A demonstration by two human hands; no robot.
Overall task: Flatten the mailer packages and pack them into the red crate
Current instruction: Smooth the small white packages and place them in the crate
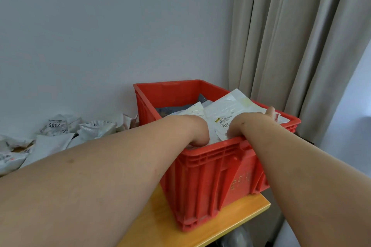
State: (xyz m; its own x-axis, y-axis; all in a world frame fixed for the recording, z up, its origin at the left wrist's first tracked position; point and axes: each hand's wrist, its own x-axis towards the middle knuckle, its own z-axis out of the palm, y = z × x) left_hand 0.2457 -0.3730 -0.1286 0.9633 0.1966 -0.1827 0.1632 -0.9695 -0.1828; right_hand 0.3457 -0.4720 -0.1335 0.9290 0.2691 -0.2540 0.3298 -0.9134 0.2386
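The red crate (202,178) stands on the right end of a yellow table. It holds several mailers. A white mailer (230,106) with a printed label lies on top, and its far corner sticks out over the right rim. My left hand (197,135) bends down inside the crate at the near wall; its fingers are hidden behind the rim. My right hand (249,121) lies over the near rim and presses down on the white mailer, with a fingertip showing at the right rim.
Several crumpled white and grey mailers (58,128) are heaped on the table left of the crate, against the wall. The yellow table (160,226) ends just right of the crate. A beige curtain (291,46) hangs behind on the right.
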